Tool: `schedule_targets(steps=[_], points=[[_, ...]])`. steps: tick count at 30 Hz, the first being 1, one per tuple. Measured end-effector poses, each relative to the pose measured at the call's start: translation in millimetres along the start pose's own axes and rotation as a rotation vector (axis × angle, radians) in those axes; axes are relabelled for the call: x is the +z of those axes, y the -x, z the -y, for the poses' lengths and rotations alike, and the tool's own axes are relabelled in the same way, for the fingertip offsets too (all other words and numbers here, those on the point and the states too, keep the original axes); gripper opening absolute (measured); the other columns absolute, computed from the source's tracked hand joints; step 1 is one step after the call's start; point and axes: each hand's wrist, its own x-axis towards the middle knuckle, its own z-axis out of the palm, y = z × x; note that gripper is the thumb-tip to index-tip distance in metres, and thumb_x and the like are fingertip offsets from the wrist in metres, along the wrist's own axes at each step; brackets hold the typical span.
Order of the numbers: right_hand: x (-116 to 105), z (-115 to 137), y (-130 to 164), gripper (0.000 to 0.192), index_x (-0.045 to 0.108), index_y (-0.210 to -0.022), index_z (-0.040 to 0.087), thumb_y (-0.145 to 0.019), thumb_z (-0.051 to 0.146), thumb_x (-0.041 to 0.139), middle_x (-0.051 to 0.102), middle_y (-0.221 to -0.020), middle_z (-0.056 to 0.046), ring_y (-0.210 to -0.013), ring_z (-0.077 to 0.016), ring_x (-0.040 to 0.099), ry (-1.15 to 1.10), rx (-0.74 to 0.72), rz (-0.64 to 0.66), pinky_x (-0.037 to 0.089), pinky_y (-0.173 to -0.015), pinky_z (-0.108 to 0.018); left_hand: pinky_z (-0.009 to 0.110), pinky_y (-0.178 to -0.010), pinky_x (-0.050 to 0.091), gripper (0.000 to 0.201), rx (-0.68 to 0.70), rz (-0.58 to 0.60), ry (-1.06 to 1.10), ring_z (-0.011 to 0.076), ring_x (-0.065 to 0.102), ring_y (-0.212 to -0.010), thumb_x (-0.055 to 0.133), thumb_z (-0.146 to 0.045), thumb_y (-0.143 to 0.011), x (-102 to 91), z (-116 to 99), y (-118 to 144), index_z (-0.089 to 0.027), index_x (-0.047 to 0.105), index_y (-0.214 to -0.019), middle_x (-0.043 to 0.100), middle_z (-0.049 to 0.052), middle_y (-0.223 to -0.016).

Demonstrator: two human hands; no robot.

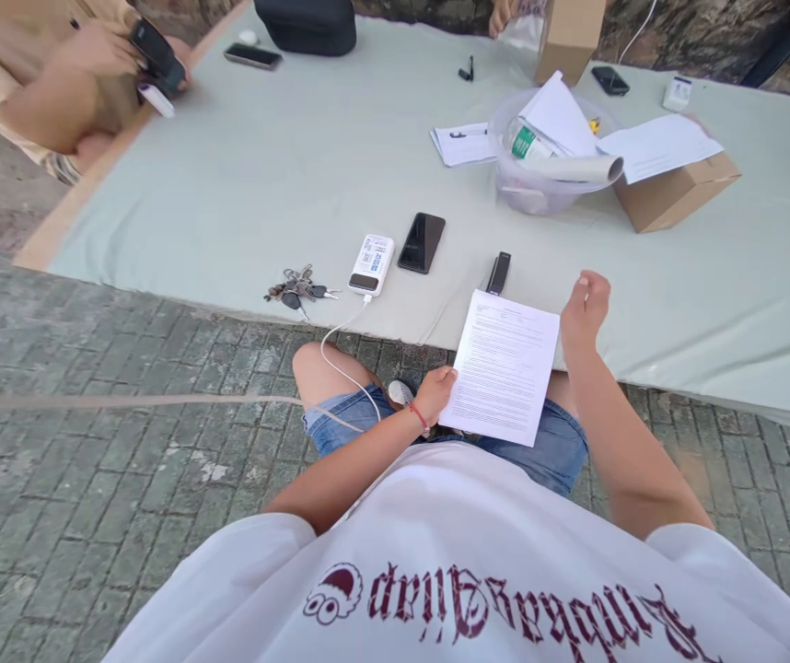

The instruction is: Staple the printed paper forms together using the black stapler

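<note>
My left hand (435, 394) grips a printed sheaf of paper (502, 373) by its left edge, thumb on top, over my lap. A red string bracelet circles that wrist. To the right of the paper, my right hand (585, 308) is curled into a loose fist at the table edge, apart from the sheet. No object shows in it. Just beyond the paper's top edge lies a small black object shaped like a stapler (499, 273). Left of it are a black phone (422, 243), a white power bank (371, 265) with a white cable, and a bunch of keys (302, 292).
A plastic basin (526, 195) holds papers and a bottle. Beside it, a cardboard box (685, 193) carries a sheet of paper. A dark case (308, 26) and another phone (252, 56) lie farther off. At upper left, a person's hands (101, 64) hold a dark device.
</note>
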Motion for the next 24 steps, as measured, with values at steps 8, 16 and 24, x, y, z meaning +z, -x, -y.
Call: schedule_targets(steps=[8,16,24], points=[[-68.1,-44.9,172.7,0.051,0.059,-0.111,0.025,-0.091,0.072,0.051,0.070,-0.110,-0.011,-0.103,-0.0269,0.071,-0.330,0.548,0.212,0.063,-0.084,-0.046,0.029,-0.072,0.040,0.030,0.067,-0.063,-0.105,0.0162,0.050,-0.072,0.065,-0.045,-0.085,-31.1,25.4,7.6,-0.019,0.059,-0.070,0.058,-0.001,-0.070],[-42.4,-31.0,226.7,0.053,0.069,-0.108,0.026,-0.076,0.068,0.075,0.079,-0.104,-0.006,-0.096,-0.0299,0.074,-0.683,0.794,0.576,0.062,-0.084,-0.048,0.028,-0.073,0.039,0.026,0.066,-0.123,-0.131,0.0155,0.048,-0.072,0.061,-0.040,-0.088,-34.3,34.9,5.2,-0.019,0.057,-0.072,0.056,-0.003,-0.071],[-50.5,-35.0,214.7,0.043,0.073,-0.104,0.025,-0.088,0.064,0.064,0.078,-0.104,-0.005,-0.093,-0.0276,0.070,-0.500,0.530,0.601,0.055,-0.094,-0.047,0.028,-0.072,0.041,0.031,0.131,-0.100,-0.114,0.0158,0.050,-0.073,0.063,-0.048,-0.089,-39.5,25.5,14.9,-0.019,0.060,-0.076,0.059,-0.001,-0.073]])
